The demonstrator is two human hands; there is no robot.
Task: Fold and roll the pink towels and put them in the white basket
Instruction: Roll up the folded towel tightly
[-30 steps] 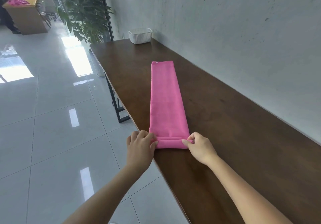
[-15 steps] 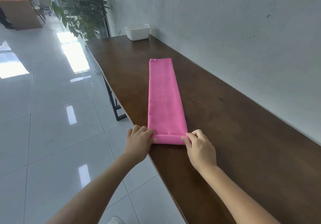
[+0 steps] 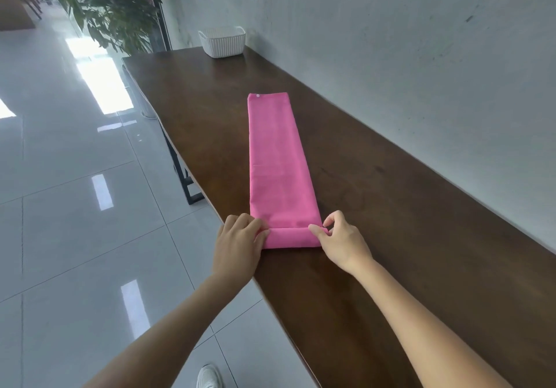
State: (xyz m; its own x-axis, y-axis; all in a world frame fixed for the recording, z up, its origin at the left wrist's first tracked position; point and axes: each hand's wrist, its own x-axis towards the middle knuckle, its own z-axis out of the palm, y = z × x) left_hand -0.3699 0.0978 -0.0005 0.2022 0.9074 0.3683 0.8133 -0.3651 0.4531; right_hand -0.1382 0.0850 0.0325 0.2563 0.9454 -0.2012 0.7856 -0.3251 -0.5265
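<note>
One long dark brown wooden worktop [image 3: 376,207] runs along a pale grey concrete wall [image 3: 391,41]. On it lies a single pink towel [image 3: 278,161], folded into a long narrow strip that stretches away from the person, lying flat on the wood nearer the worktop's open edge than the wall. Its near end is turned over into a short, low roll [image 3: 290,238] that lies across the strip.

The left hand [image 3: 239,244] grips the left end of that roll, fingers [image 3: 255,228] curled over the top of the cloth. The right hand [image 3: 343,240] pinches the right end, thumb on the roll and the other fingers bent round its far side. Both hands are clamped on the towel's rolled end, one at each side, with the roll stretched between them.

One white ribbed plastic basket [image 3: 223,43] stands at the far end of the worktop, just beside the wall and well apart from the towel; what it contains cannot be seen from here. The bare wood between the towel's far end and the basket carries nothing in the way.

Beyond the worktop's far corner stands one leafy green potted plant [image 3: 111,11]. Glossy light grey floor tiles [image 3: 75,237] spread out to the left, with a black metal worktop leg [image 3: 186,183] showing under the edge. One white shoe [image 3: 209,377] shows at the bottom.
</note>
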